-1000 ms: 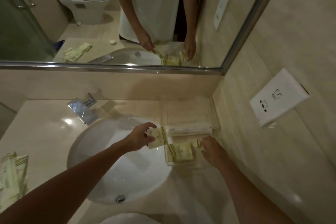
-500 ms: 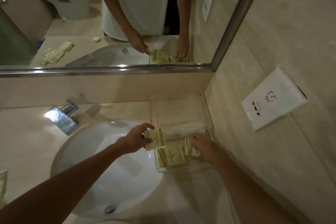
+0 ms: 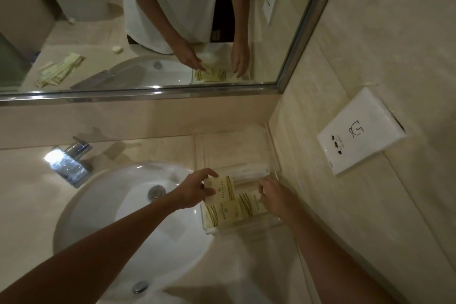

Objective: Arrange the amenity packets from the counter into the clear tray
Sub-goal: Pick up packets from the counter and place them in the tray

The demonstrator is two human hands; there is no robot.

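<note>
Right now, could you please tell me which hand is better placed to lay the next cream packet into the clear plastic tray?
Left. The left hand already grips a cream packet over the clear plastic tray; the right hand rests on a packet inside.

Beige counter [image 3: 29, 205] bears the clear tray [image 3: 246, 226] (beside the sink [image 3: 103, 205]).

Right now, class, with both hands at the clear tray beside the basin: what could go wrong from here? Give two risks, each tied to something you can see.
1. The left hand holds a packet at the clear tray's edge nearest the sink basin; if it slips, it may drop into the bowl.
2. The right hand presses on a packet already in the tray; a push could shift its neighbours out of line.
</note>
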